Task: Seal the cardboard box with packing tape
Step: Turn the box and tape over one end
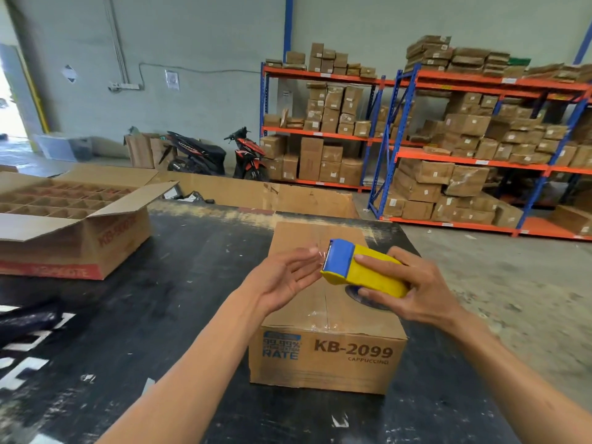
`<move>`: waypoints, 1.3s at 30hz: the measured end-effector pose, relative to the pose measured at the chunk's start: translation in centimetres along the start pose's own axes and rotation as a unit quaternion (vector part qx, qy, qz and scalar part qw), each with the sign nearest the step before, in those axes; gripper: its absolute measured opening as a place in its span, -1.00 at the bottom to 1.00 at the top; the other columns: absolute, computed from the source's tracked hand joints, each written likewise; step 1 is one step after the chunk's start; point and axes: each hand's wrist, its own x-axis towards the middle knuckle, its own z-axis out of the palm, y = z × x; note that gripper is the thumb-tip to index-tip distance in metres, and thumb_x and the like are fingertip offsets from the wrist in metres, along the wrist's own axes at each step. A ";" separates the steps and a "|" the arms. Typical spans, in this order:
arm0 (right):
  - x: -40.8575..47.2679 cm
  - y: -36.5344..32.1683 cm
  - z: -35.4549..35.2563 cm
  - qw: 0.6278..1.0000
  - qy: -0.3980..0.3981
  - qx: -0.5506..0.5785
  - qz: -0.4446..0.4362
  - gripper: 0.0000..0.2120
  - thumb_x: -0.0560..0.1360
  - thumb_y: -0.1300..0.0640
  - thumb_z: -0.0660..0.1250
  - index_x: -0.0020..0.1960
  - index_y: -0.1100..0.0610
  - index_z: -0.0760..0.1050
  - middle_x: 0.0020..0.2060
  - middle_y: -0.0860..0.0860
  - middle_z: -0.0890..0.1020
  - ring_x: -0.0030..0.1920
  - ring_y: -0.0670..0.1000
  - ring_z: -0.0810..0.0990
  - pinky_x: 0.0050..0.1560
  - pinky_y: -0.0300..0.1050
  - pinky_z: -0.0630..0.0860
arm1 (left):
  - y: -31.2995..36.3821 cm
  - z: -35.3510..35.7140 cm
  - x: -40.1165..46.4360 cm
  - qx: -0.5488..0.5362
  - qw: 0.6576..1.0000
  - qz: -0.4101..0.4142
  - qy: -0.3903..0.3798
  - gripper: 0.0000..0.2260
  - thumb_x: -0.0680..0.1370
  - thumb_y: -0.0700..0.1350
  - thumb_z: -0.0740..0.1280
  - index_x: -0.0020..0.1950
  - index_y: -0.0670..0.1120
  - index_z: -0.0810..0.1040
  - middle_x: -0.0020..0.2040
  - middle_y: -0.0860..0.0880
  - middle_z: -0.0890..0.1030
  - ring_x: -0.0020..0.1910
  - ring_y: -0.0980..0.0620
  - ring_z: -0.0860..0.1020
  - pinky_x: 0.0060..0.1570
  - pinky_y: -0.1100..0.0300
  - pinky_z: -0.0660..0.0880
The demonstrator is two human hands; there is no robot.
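A closed cardboard box (330,357) marked KB-2099 sits on the black table in front of me, its top flaps folded down, with clear tape showing along the centre seam. My right hand (413,290) grips a yellow and blue tape dispenser (358,270) just above the box top. My left hand (285,277) is open, palm up, beside the dispenser's blue cutter end, with fingertips at the loose clear tape end.
A large open box (64,232) with cardboard dividers stands at the table's left. A flat cardboard sheet (256,193) lies behind. Orange and blue racks (480,155) full of cartons fill the right. Two motorbikes (217,155) are parked by the back wall.
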 end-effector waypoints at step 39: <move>0.9 -2.8 1.3 0.922 -0.358 -0.141 0.043 -0.46 0.41 -0.53 0.15 0.38 -0.52 0.30 -0.23 -0.16 0.40 -0.25 -0.17 0.38 -0.28 -0.16 0.26 | -5.6 -11.2 -5.2 0.430 0.856 0.127 0.258 -0.91 0.52 -0.10 0.48 -0.14 -0.06 0.77 -0.31 -0.03 0.73 -0.38 0.10 0.60 -0.31 0.25 0.57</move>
